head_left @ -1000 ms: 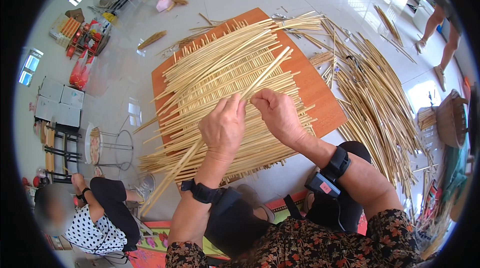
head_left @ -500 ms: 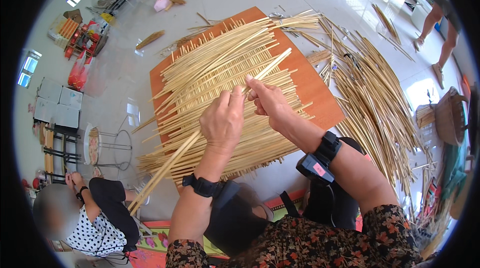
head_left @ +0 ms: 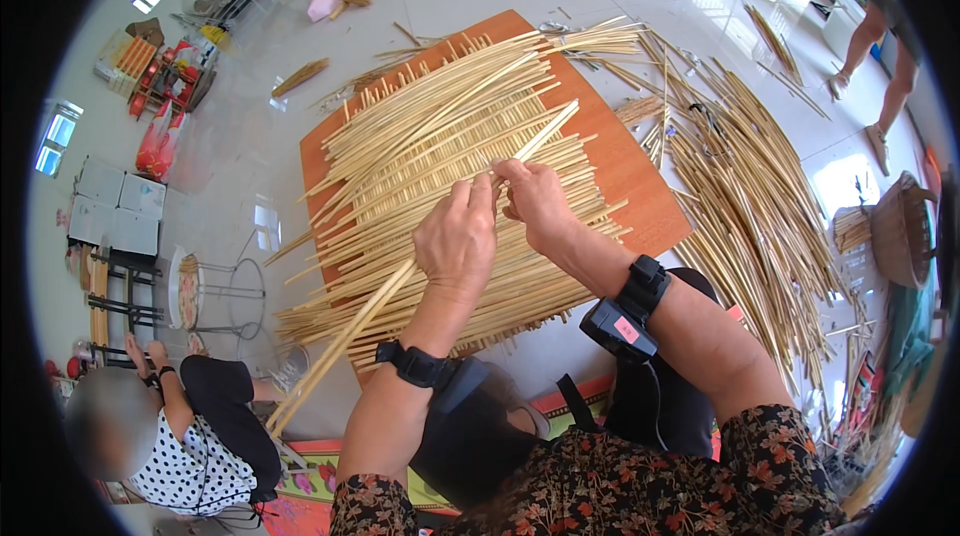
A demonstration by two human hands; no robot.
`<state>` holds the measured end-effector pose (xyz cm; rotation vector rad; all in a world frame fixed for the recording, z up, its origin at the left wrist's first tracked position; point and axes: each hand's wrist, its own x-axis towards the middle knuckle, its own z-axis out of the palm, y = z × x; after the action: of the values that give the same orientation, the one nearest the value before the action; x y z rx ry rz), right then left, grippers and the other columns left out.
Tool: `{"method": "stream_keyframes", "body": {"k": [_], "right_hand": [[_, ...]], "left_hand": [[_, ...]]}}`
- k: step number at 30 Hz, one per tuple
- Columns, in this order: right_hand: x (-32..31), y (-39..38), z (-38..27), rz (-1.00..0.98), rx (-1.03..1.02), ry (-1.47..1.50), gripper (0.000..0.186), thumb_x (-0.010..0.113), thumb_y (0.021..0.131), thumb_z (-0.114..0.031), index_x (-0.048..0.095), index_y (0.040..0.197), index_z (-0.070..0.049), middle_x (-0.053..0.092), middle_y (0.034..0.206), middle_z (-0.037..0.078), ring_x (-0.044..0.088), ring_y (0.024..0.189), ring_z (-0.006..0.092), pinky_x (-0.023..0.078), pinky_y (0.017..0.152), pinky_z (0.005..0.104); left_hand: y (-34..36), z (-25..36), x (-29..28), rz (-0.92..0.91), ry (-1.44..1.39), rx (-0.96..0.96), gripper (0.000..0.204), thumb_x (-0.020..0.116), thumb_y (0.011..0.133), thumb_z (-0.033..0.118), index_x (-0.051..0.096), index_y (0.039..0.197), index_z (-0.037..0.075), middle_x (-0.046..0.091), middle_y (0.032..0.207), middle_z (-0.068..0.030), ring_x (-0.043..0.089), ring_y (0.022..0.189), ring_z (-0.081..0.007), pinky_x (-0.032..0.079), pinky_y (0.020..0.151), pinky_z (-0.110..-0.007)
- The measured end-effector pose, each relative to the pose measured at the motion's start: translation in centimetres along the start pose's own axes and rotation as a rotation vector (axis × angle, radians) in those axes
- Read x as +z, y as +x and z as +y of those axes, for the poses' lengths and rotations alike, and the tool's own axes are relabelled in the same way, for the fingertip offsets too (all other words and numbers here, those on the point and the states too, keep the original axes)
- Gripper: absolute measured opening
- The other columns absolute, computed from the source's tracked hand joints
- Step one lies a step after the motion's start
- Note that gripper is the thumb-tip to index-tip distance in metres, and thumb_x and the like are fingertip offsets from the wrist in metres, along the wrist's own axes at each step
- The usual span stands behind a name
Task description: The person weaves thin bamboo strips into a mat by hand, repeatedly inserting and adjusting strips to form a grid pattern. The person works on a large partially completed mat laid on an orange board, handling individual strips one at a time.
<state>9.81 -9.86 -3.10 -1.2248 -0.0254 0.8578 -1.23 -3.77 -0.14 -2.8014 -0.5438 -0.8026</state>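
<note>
My left hand (head_left: 458, 231) is closed around pale slender canes (head_left: 368, 310) that run diagonally from the lower left to the upper right, over a woven mat. My right hand (head_left: 530, 201) grips the same canes just right of my left hand, thumb raised along them, fingers curled. Under both hands lies the half-woven mat (head_left: 405, 146) of pale rods, with long loose strips laid across it, on a square orange-brown wooden board (head_left: 645, 216). My fingertips partly hide where the canes cross.
A loose cane pile (head_left: 750, 226) lies to the right, near a woven basket (head_left: 900, 231). A person (head_left: 200, 456) in polka dots sits lower left by a wire stand (head_left: 225, 291); another person's legs (head_left: 870, 86) stand upper right. Stacked items (head_left: 160, 76) line the left wall.
My right hand has shifted up along the canes, its thumb now lying on them. My left hand has moved slightly up and right. The seated person's hands have risen a little.
</note>
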Motion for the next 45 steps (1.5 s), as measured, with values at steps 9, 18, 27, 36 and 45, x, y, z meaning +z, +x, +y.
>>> {"method": "stream_keyframes", "body": {"k": [9,18,27,36,45], "right_hand": [[-1.3,0.7,-0.3,-0.01,-0.204,-0.351,0.021,0.074,0.093,-0.021,0.066,0.096,-0.002,0.063,0.079,0.007,0.061,0.07,0.0211,0.05,0.064,0.0363],[0.9,4.2,-6.3,-0.314,-0.642,-0.997,0.024,0.077,0.086,-0.026,0.074,0.094,-0.004,0.074,0.09,0.014,0.069,0.084,0.0367,0.055,0.075,0.0449],[2.7,11.7,-6.0,-0.484,-0.374,-1.139,0.022,0.071,0.094,-0.024,0.066,0.087,-0.004,0.058,0.074,0.004,0.049,0.071,0.014,0.043,0.06,0.0362],[6.4,20.0,-12.1,-0.176,-0.258,-0.857,0.016,0.069,0.1,-0.023,0.068,0.091,-0.009,0.069,0.084,0.0,0.064,0.069,0.0134,0.057,0.058,0.0334],[-0.8,23.9,-16.3,-0.031,-0.274,-0.243,0.019,0.062,0.104,-0.016,0.055,0.103,0.001,0.061,0.088,0.011,0.069,0.072,0.024,0.067,0.07,0.0341]], "left_hand": [[1.0,-2.2,0.3,-0.155,-0.079,-0.055,0.018,0.07,0.095,0.026,0.072,0.106,0.013,0.067,0.083,-0.0032,0.069,0.066,-0.0232,0.054,0.053,-0.037],[4.3,-6.2,0.4,-0.037,-0.11,0.176,0.017,0.076,0.09,0.027,0.079,0.098,0.013,0.066,0.072,-0.0036,0.066,0.058,-0.0246,0.051,0.049,-0.036],[5.6,-9.5,6.0,-0.074,-0.215,0.185,0.019,0.075,0.091,0.032,0.079,0.099,0.015,0.066,0.07,-0.0042,0.066,0.058,-0.0249,0.051,0.049,-0.037],[6.7,-7.0,11.2,-0.341,-0.289,0.161,0.022,0.071,0.094,0.035,0.076,0.103,0.016,0.066,0.073,-0.0016,0.065,0.059,-0.0225,0.051,0.053,-0.036],[6.9,-9.3,15.1,-0.312,-0.38,0.102,0.022,0.07,0.094,0.036,0.076,0.105,0.017,0.065,0.074,-0.0017,0.065,0.063,-0.0235,0.051,0.055,-0.036]]}}
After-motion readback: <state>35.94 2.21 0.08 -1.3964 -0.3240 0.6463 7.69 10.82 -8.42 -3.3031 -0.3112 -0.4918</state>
